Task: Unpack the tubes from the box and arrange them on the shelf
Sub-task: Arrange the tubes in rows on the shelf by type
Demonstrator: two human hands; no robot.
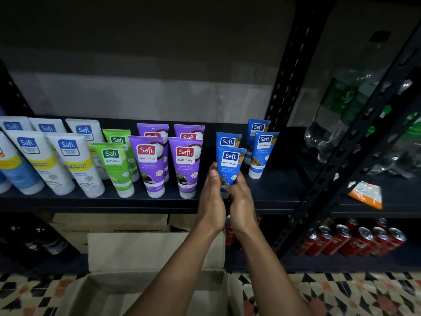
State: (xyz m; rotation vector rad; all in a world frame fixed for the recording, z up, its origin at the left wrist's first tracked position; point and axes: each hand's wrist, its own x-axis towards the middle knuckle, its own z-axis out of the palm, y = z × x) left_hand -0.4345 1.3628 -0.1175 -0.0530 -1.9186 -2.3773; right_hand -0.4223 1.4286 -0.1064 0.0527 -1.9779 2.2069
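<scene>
A black metal shelf (pixel 273 185) runs behind and to both sides of the fingers (pixel 239 179); below the wrists an open brown cardboard box (pixel 98 281) sits on a patterned floor (pixel 341 293); well left of the fingers, white plastic tubes (pixel 75 165), then green plastic tubes (pixel 114 167), then purple plastic tubes (pixel 186 165) nearest them, stand cap-down on the shelf in rows two deep; well right of the fingers, clear plastic bottles (pixel 341 124) and an orange-and-white packet (pixel 366 193) lie in the neighbouring bay; red drink cans (pixel 355 240) stand lower right of the fingers, one level down; just right of the fingers, two standing blue tubes (pixel 262 153) are lined up one behind the other, and a rear blue tube (pixel 227 140) stands directly behind the fingers; the left hand (pixel 213 199) and right hand (pixel 241 199) meet at the shelf's front edge, both wrapped round the lower half of a blue plastic Safi Naturals tube (pixel 230 163); the left thumb lies up along its left edge, the right fingers curl round its right side; the tube is upright, cap end down between the palms; whether the cap touches the shelf cannot be told
</scene>
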